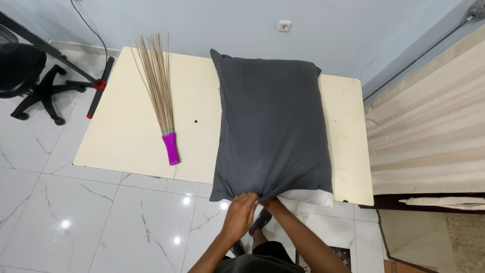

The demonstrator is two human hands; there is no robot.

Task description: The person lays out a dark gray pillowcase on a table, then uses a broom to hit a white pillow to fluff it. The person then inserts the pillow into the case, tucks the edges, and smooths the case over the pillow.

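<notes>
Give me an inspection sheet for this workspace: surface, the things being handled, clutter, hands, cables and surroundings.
Surface: cream table, a few dark specks.
Things in hand: pillow in a dark grey pillowcase, white corner showing at the near edge.
Clutter: stick broom with purple handle, lying left of the pillow.
Hands: left hand and right hand both grip the pillowcase's near edge.
Cables: black cable on the wall, upper left.
Surroundings: white marble floor, black office chair, wall socket, beige curtain.

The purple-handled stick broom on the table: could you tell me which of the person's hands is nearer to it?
Left. The left hand grips the near edge of the grey pillowcase, right of the broom; the right hand is beside it, farther away.
</notes>
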